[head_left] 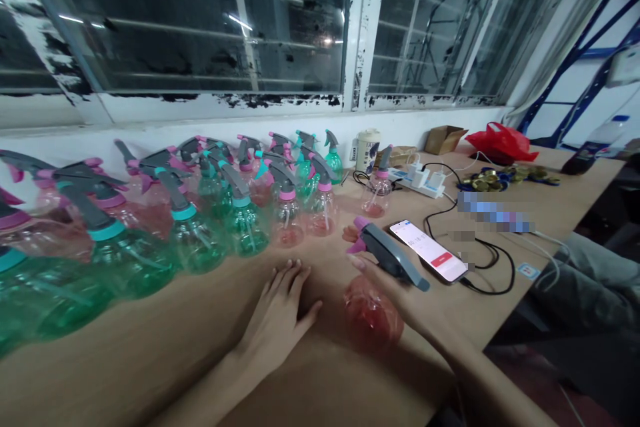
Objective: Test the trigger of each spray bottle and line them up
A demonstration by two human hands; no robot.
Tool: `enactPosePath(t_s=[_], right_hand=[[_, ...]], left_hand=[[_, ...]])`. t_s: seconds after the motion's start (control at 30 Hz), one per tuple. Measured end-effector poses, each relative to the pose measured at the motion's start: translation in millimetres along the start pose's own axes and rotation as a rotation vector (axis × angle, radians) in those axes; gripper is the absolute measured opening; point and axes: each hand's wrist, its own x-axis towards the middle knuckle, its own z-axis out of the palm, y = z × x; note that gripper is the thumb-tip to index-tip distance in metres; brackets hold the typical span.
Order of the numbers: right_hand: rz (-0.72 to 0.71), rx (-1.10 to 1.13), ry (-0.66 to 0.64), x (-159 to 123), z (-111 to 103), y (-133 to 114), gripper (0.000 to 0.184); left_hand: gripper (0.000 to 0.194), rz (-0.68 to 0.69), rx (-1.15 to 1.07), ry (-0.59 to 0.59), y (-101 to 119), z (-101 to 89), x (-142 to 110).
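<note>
My left hand [280, 310] lies palm down on the brown table, its fingers stretched out and holding nothing. To its right, my right hand [383, 283] is closed round the neck of a spray bottle [373, 320] with a clear pink body. The bottle's grey and pink trigger head shows above the hand, and part of its neck is hidden by the fingers. Beyond my hands stands another pink spray bottle [376, 197]. Rows of pink and green spray bottles [249, 227] fill the left and back of the table.
A lit phone [430, 250] lies right of the held bottle, with black and white cables around it. Farther back are a power strip [423, 180], gold-coloured pieces [485, 179], a red bag [503, 141] and a drink bottle [595, 143]. A person's leg [595, 280] is at the right edge.
</note>
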Motion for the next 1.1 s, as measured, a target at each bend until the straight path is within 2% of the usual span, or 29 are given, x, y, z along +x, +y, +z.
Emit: enactPosePath(t_s=[0.17, 0.3, 0.43, 0.6, 0.83, 0.97, 1.1], right_hand=[[-0.031, 0.065, -0.007, 4.1, 2.3, 0.3, 0.018], [-0.067, -0.017, 0.025, 8.5, 1.1, 0.7, 0.019], [-0.029, -0.073, 0.031, 10.6, -0.6, 0.4, 0.025], [0.017, -0.013, 0.034, 11.3, 0.0, 3.2, 0.033], [0.036, -0.026, 0.042, 11.2, -4.1, 8.5, 0.027], [0.004, -0.071, -0.011, 11.3, -8.5, 8.3, 0.028], [-0.003, -0.147, 0.017, 6.2, -10.9, 10.0, 0.026]], left_hand=[[0.047, 0.004, 0.006, 0.001, 0.6, 0.3, -0.1], [0.047, -0.005, 0.033, -0.02, 3.0, -1.8, 0.3], [0.046, -0.012, 0.04, -0.045, 5.7, -4.5, 1.4], [0.047, -0.014, 0.039, -0.035, 6.6, -4.4, 1.6], [0.046, -0.02, 0.038, -0.029, 7.9, -3.7, 1.0], [0.046, -0.021, 0.059, -0.029, 8.1, -3.4, 1.0], [0.048, -0.012, 0.06, -0.023, 7.3, -1.7, 1.4]])
